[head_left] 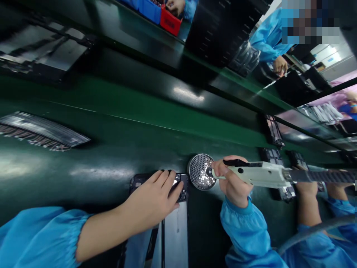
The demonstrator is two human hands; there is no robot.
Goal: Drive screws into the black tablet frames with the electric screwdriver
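Observation:
My left hand [156, 195] lies across the top end of a black-framed device [182, 193] with long silver panels, its fingers stretched out and a little apart. What is under the palm is hidden. My right hand [235, 182] is closed around a white electric screwdriver [259, 174], held nearly level with its front end pointing left. That front end is over a round metal dish [200, 172] with a dimpled or perforated face, just right of the device. I cannot make out whether the tip touches the dish.
A strip of small metal parts [47, 128] lies to the left. Similar black devices [273, 156] stand at right, near a co-worker's arm [308, 201]. A grey cable [315, 229] curves at lower right. Across a raised ledge are a red bin [170, 21] and another person's hand [279, 66].

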